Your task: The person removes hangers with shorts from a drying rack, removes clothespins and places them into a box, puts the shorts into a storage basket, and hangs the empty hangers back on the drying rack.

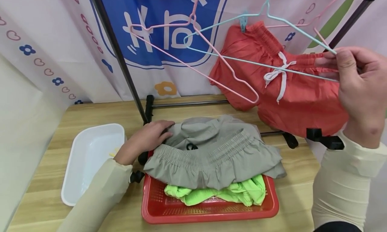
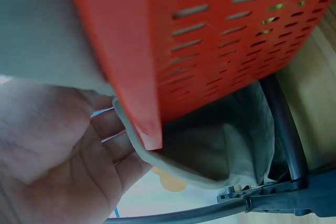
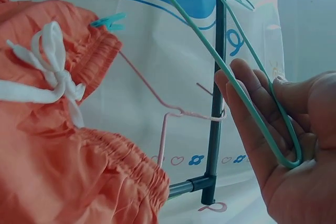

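While the green hanger (image 1: 272,62) is pinched by the right hand (image 1: 359,87) to steady the orange shorts (image 1: 290,94) | grey shorts (image 1: 211,151) are pressed flat-fingered by the left hand (image 1: 145,139).

Coral-red shorts (image 1: 290,90) hung with white drawstring bow (image 1: 279,74), clipped by small teal peg (image 1: 243,22). Hangers were pastel: one mint-green (image 1: 242,60), one pink (image 1: 193,67). Grey shorts (image 1: 211,151) topped neon-green garment (image 1: 223,193) in red perforated basket (image 1: 211,213). White tray (image 1: 90,158) sat on pale wood-grain table (image 1: 45,178). Backdrop (image 1: 54,47) was white, patterned with pink hearts, blue flowers; blue panel bore white characters. Rack (image 1: 121,60) was black. Sleeves were cream.
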Demonstrator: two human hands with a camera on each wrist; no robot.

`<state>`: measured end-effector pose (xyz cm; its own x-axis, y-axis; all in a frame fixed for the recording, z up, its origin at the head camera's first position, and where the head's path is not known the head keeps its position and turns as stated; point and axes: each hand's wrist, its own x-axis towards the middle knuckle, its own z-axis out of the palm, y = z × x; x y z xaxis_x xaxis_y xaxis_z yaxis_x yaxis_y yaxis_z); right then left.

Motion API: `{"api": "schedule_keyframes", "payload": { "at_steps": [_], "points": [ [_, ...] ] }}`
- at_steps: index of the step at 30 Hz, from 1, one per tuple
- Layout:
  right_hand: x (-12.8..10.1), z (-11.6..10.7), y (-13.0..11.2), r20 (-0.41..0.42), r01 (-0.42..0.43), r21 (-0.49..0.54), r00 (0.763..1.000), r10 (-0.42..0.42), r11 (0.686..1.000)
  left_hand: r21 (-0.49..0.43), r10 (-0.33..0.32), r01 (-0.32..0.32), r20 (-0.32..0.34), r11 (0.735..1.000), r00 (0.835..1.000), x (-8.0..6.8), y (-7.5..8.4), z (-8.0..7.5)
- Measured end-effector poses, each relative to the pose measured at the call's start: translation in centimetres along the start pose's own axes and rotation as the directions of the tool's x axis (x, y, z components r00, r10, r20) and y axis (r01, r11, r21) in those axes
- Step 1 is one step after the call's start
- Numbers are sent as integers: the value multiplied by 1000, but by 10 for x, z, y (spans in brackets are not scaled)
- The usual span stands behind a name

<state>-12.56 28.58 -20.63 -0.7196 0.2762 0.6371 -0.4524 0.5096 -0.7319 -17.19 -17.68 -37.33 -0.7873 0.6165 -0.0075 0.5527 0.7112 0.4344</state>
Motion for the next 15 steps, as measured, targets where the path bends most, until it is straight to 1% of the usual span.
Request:
{"api": "schedule_keyframes", "payload": {
  "at_steps": [1, 2, 5, 6, 7, 8, 10, 12, 13, 15],
  "points": [
    [1, 1, -1, -2, -9, 56, 1000, 9, 998, 1, 4, -4, -3, 1000, 1000, 0, -1, 0],
    [1, 2, -2, -2, -3, 42, 1000, 3, 999, -1, 6, -6, -6, 1000, 1000, 1, -2, 0],
    [0, 5, -4, -2, 27, 67, 1000, -27, 997, -11, 4, -4, -8, 1000, 1000, 2, -5, 0],
    [0, 6, -5, -1, 48, 30, 999, -48, 998, -14, 2, -3, -8, 1000, 1000, 2, -6, 1],
    [1, 7, -5, -2, 64, 46, 998, -64, 997, -15, 2, -2, -8, 1000, 1000, 2, -7, 1],
    [1, 9, -5, -5, 86, 16, 996, -85, 996, -16, 0, 0, -10, 1000, 1000, 3, -8, 2],
    [2, 11, -6, -10, 111, 13, 994, -111, 994, -20, -3, 2, -18, 1000, 1000, 3, -10, 3],
    [4, 13, -6, -13, 135, -14, 991, -135, 991, -26, 0, -1, -30, 1000, 1000, 4, -11, 4],
    [4, 14, -6, -16, 131, -5, 991, -131, 991, -30, 2, -3, -36, 1000, 999, 4, -11, 4],
    [6, 15, -7, -14, 141, -54, 990, -142, 988, -35, 6, -8, -48, 999, 999, 4, -12, 5]
  ]
}}
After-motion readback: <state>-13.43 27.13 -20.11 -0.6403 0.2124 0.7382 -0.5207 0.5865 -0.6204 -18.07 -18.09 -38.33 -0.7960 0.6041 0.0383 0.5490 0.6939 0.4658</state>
